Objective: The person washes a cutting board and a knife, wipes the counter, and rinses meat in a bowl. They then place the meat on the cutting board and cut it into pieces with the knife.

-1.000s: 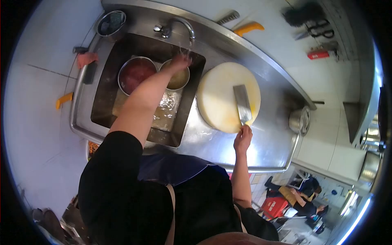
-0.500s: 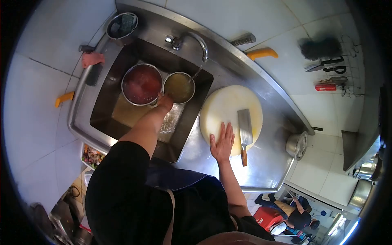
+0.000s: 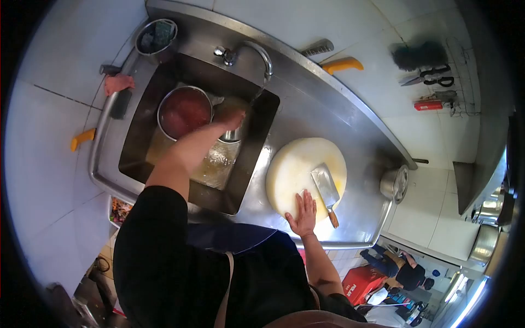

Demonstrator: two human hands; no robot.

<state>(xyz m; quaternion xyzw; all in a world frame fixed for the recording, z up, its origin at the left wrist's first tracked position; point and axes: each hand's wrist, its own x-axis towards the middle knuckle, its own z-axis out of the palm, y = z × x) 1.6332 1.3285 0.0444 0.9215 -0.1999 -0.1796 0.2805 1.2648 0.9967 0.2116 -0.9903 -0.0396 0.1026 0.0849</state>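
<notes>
My left hand (image 3: 232, 118), slightly blurred, is in the sink, closed on a small steel pot (image 3: 232, 134) that is tipped over. Much of that pot is hidden behind the hand and wrist. Beside it a larger steel pot (image 3: 185, 112) holds reddish liquid. My right hand (image 3: 304, 214) lies flat, fingers spread, on the near edge of a thick round white cutting board (image 3: 292, 169). A cleaver (image 3: 326, 187) with a wooden handle rests on the board, just right of my fingers, its handle over the board's edge.
Water runs from the curved faucet (image 3: 264, 54) into the steel sink (image 3: 257, 164). A steel container (image 3: 157, 41) stands at the sink's back left corner, another pot (image 3: 394, 184) at the counter's right end. Scissors (image 3: 435, 76) hang on the wall. Another person (image 3: 407, 273) is at lower right.
The small pot, upright and full before, is now tipped in my left hand. The cutting board has slid toward me under my right hand, and the cleaver on it has turned.
</notes>
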